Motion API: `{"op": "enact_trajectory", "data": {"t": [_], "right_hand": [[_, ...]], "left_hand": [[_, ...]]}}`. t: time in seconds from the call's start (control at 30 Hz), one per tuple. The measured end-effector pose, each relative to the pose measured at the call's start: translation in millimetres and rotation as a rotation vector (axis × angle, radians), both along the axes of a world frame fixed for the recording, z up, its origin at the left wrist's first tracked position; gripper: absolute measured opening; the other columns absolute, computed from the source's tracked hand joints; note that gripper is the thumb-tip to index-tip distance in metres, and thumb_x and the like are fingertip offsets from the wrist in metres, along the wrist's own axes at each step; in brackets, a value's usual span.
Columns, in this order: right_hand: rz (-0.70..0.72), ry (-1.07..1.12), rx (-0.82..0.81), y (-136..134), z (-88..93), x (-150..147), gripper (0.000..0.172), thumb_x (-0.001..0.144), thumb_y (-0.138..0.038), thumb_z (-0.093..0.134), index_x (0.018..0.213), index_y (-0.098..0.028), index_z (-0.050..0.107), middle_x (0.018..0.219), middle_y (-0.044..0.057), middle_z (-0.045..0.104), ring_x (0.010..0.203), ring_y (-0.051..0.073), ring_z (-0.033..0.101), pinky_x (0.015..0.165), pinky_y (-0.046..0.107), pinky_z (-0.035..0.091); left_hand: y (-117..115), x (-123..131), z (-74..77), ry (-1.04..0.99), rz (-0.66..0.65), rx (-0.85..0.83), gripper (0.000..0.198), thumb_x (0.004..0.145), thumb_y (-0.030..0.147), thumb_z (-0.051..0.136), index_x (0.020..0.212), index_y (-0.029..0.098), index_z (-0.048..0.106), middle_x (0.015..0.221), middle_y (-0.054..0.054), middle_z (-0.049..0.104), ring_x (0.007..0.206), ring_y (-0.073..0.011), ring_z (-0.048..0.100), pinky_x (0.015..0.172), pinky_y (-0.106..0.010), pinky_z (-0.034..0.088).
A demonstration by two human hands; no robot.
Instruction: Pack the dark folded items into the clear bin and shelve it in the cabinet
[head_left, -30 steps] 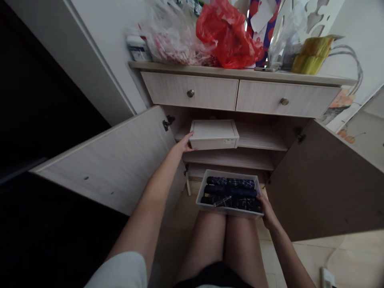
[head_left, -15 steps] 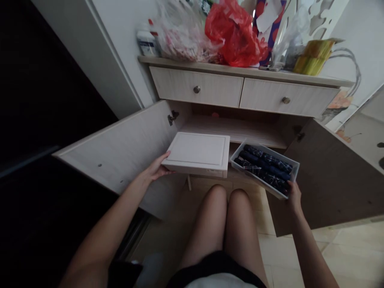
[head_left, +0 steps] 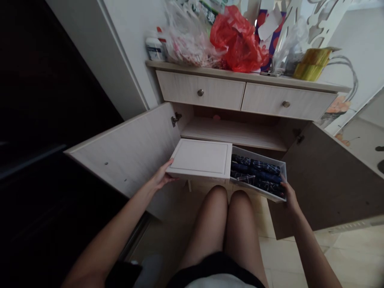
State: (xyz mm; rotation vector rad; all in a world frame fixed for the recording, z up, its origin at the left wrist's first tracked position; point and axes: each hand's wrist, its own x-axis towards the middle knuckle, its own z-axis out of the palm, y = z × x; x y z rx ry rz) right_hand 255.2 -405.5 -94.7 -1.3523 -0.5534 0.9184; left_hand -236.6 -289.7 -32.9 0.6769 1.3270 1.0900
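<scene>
A white lidded box (head_left: 201, 158) is held level by its left end in my left hand (head_left: 163, 175), thumb on top and fingers below. On the other side, my right hand (head_left: 289, 196) grips the right end of a translucent open bin (head_left: 271, 197). Inside the bin lie several dark blue plaid rolled items (head_left: 258, 170), which look like folded umbrellas. The bin's left end meets the right edge of the white box, with part of it hidden there. Both are in front of the open cabinet, above my knees.
The left cabinet door (head_left: 129, 148) and right cabinet door (head_left: 330, 184) stand swung outward on either side. A shelf (head_left: 234, 131) shows inside, below two drawers (head_left: 201, 82). A red plastic bag (head_left: 237, 40), a white bottle (head_left: 155, 50) and a yellow package (head_left: 312, 64) sit on the cabinet top.
The bin has moved left and turned straighter, so its left end now meets the white box. The box sits slightly lower and further right. Both hands keep their hold.
</scene>
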Motion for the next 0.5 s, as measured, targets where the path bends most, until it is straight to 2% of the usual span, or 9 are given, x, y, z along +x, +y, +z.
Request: {"op": "enact_trajectory", "data": {"t": [0.1, 0.3, 0.5], "right_hand": [[0.06, -0.023, 0.004, 2, 0.2, 7, 0.051, 0.059, -0.047, 0.072, 0.104, -0.023, 0.073, 0.087, 0.0, 0.072, 0.073, 0.02, 0.062, 0.055, 0.025, 0.042], [0.034, -0.032, -0.061, 3, 5.7, 16, 0.047, 0.055, -0.046, 0.072, 0.096, -0.023, 0.074, 0.08, -0.001, 0.071, 0.071, 0.02, 0.061, 0.055, 0.024, 0.041], [0.097, -0.055, -0.054, 5, 0.8, 6, 0.058, 0.057, -0.048, 0.073, 0.109, -0.024, 0.076, 0.089, 0.0, 0.074, 0.074, 0.021, 0.063, 0.053, 0.024, 0.04]], "left_hand": [[-4, 1, -4.3, -0.012, 0.015, -0.02, 0.027, 0.086, 0.042, 0.065, 0.094, 0.017, 0.067, 0.084, -0.009, 0.074, 0.077, -0.0236, 0.071, 0.063, -0.035, 0.063], [-8, 1, -3.2, -0.008, 0.022, -0.033, 0.025, 0.088, 0.041, 0.062, 0.093, 0.017, 0.067, 0.079, -0.008, 0.073, 0.076, -0.0242, 0.072, 0.064, -0.037, 0.064], [-13, 15, -0.2, -0.006, -0.045, -0.028, 0.028, 0.09, 0.04, 0.057, 0.095, 0.015, 0.07, 0.082, -0.01, 0.075, 0.075, -0.0243, 0.071, 0.062, -0.037, 0.064]]}}
